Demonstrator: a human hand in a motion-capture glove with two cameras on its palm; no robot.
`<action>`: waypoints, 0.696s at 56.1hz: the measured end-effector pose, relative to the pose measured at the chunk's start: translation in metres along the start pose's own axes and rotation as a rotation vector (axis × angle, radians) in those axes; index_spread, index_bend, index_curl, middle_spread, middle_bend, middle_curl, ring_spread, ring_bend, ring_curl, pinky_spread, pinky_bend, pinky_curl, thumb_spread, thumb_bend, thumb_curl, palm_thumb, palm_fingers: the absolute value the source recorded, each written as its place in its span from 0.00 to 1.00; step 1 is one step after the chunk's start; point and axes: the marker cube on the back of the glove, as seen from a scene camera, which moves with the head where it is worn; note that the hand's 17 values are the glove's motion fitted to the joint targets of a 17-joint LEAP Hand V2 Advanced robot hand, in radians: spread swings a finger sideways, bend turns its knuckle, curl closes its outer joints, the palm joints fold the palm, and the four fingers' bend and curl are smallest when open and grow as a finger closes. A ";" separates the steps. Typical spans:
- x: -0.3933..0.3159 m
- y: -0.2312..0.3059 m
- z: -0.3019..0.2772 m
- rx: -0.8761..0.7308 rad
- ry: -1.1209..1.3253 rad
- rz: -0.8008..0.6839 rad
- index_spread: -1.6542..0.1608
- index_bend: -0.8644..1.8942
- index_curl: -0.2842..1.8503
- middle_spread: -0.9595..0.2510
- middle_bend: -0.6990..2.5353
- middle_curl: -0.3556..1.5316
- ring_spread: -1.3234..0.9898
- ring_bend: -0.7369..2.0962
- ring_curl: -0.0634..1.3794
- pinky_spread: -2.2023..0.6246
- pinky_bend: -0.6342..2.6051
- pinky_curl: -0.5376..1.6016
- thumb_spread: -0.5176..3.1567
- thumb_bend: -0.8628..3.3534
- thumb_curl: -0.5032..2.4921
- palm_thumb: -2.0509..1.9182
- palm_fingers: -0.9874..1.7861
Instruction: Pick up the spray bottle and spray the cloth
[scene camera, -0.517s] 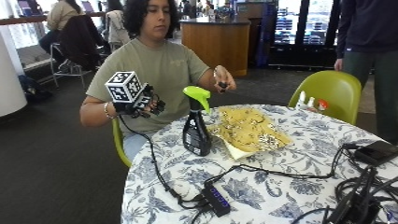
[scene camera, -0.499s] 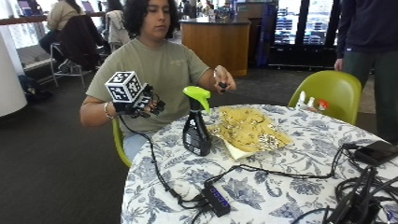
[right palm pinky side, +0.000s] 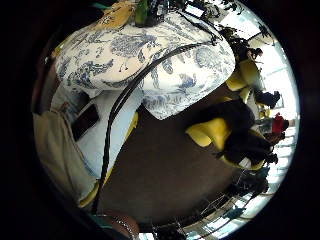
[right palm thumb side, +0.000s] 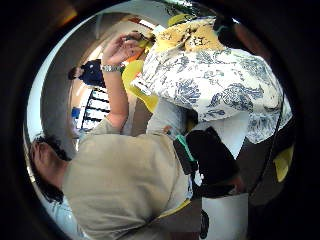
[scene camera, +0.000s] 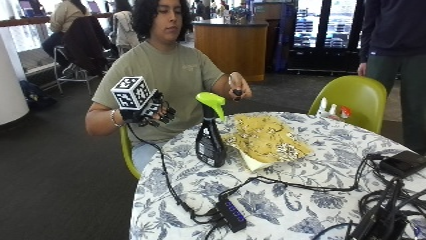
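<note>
A dark spray bottle (scene camera: 210, 142) with a lime green trigger head stands upright on the flowered tablecloth (scene camera: 313, 200). Right beside it lies a crumpled yellow patterned cloth (scene camera: 266, 139). My gloved right hand (scene camera: 152, 111) is raised off the table's edge, a short way from the bottle, fingers loosely curled and holding nothing. The bare left hand (scene camera: 238, 88) is lifted behind the bottle and pinches a small dark thing. In the little finger side palm view the bottle (right palm pinky side: 150, 11) and cloth (right palm pinky side: 116, 15) sit at the far side of the table. The cloth (right palm thumb side: 192, 36) also shows in the thumb side palm view.
A black power strip (scene camera: 229, 216) and cables (scene camera: 293, 186) run across the near part of the table, with a dark box (scene camera: 405, 162) and more cables at its right. Small bottles (scene camera: 333, 109) stand at the far edge. A green chair (scene camera: 353, 102) is behind the table.
</note>
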 end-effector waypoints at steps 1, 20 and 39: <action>0.000 0.000 0.000 0.000 0.001 0.000 0.70 0.38 0.27 0.75 0.27 0.32 0.52 0.36 0.20 0.85 0.25 0.36 0.44 0.24 0.24 0.65 0.52; 0.006 -0.005 -0.007 0.150 -0.065 0.116 0.69 0.37 0.28 0.74 0.27 0.34 0.53 0.36 0.23 0.85 0.26 0.38 0.44 0.21 0.26 0.67 0.51; 0.024 -0.073 -0.021 0.453 -0.632 0.305 0.70 0.35 0.25 0.76 0.29 0.36 0.54 0.39 0.26 0.84 0.27 0.40 0.42 0.20 0.28 0.70 0.52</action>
